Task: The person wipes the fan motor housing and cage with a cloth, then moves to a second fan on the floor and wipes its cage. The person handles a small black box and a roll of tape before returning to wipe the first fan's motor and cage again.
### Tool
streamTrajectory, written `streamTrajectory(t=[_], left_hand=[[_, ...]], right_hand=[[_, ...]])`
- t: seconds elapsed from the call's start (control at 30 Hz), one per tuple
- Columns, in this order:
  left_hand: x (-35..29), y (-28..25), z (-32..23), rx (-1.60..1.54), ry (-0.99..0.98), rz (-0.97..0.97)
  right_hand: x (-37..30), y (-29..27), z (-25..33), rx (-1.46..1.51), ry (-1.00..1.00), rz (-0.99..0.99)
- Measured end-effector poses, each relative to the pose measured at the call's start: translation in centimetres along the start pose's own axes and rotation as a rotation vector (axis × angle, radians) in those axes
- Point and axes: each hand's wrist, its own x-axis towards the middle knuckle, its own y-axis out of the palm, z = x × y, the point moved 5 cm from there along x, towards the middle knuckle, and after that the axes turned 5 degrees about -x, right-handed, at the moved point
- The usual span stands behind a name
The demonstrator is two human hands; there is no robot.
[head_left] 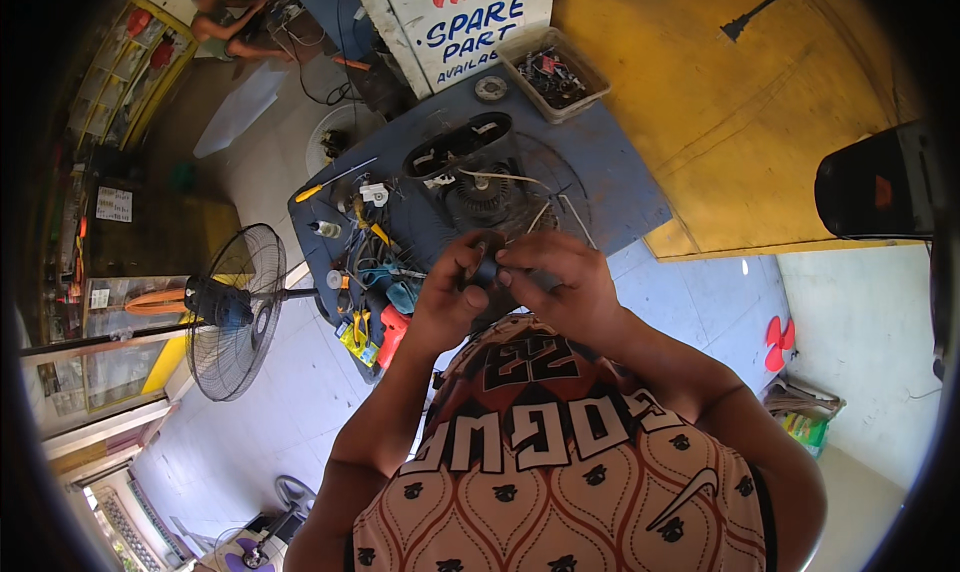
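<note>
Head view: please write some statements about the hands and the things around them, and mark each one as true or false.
1. Both the left hand and the right hand hold a small dark part. True.
2. The yellow-handled screwdriver lies at the table's right edge. False: the screwdriver lies at the left edge.
3. A tub of small parts stands on the blue-grey table. True.
4. The oval black housing is in the right hand. False: the housing rests on the table.
5. A black fan stands left of the table. True.

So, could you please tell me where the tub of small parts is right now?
In the head view, the tub sits at the far edge of the blue-grey table, beyond the right hand and just right of the white sign.
</note>
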Motion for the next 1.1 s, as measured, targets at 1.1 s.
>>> streamTrajectory(t=[1.1], left_hand=[[-0.2, 6.8, -1.5, 1.075, -0.057, 0.106]], right_hand=[[-6.4, -2.2, -2.8, -0.015, 0.550, 0.029]])
